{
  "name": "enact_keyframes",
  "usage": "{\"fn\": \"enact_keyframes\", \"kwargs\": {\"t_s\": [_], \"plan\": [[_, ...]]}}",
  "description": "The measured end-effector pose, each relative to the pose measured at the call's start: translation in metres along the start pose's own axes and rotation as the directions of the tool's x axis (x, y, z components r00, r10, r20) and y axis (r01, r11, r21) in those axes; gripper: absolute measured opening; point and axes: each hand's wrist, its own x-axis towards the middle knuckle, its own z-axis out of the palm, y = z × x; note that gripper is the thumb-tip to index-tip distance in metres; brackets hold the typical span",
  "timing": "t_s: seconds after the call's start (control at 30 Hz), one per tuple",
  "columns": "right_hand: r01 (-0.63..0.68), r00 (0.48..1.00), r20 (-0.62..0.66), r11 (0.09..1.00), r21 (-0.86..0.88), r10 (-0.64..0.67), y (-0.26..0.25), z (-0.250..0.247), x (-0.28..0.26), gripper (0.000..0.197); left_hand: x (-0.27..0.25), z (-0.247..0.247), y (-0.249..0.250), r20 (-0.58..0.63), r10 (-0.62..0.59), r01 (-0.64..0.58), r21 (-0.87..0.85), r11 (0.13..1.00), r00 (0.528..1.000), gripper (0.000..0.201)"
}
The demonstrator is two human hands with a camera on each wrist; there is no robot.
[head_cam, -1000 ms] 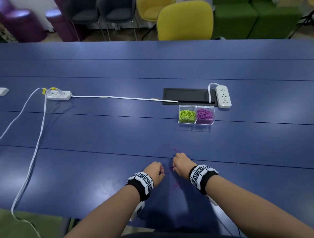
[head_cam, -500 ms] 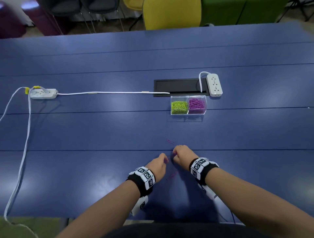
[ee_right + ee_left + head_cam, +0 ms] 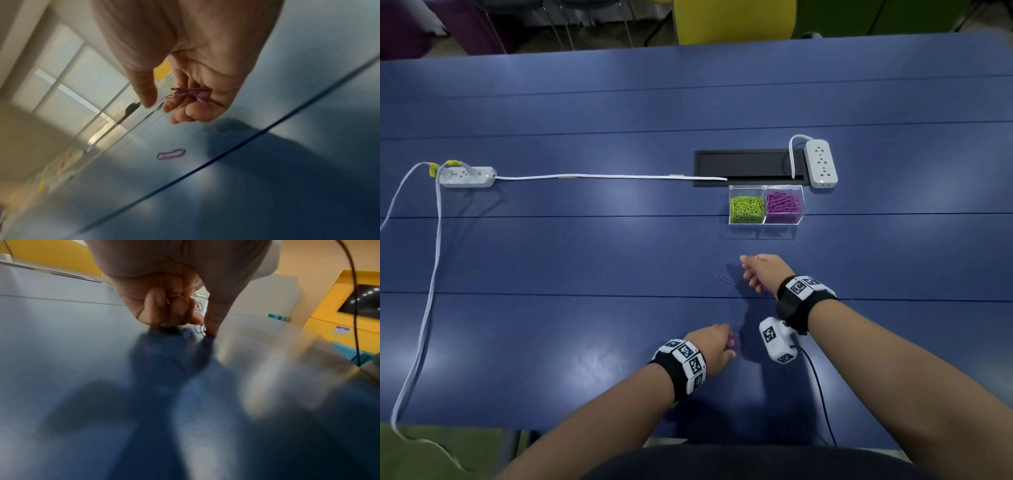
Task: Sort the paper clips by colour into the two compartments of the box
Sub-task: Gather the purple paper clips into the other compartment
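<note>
A clear two-compartment box (image 3: 765,222) stands on the blue table, with green paper clips (image 3: 745,209) on its left side and purple paper clips (image 3: 784,205) on its right. My right hand (image 3: 748,272) hovers in front of the box, its curled fingers holding a small bunch of purple clips (image 3: 189,95). One loose purple clip (image 3: 725,279) (image 3: 171,154) lies on the table just left of that hand. My left hand (image 3: 729,344) is lower down, knuckles on the table, pinching a purple clip (image 3: 200,329) between thumb and forefinger.
A black cable hatch (image 3: 746,168) and a white power strip (image 3: 821,163) sit right behind the box. A second power strip (image 3: 467,176) and its white cable (image 3: 602,177) run along the left. A yellow chair (image 3: 732,20) stands beyond the table.
My right hand has left the left hand's side and moved forward toward the box, lifted off the table with its clips. The left hand stays low at the same spot.
</note>
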Motion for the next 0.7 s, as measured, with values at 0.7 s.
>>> {"fn": "enact_keyframes", "kwargs": {"t_s": [0.7], "plan": [[0.382,0.893,0.282,0.255,-0.888,-0.351,0.014,0.044,0.011,0.025,0.041,-0.074,-0.031,-0.375,-0.286,0.077,-0.483,0.872,0.882,0.014]]}}
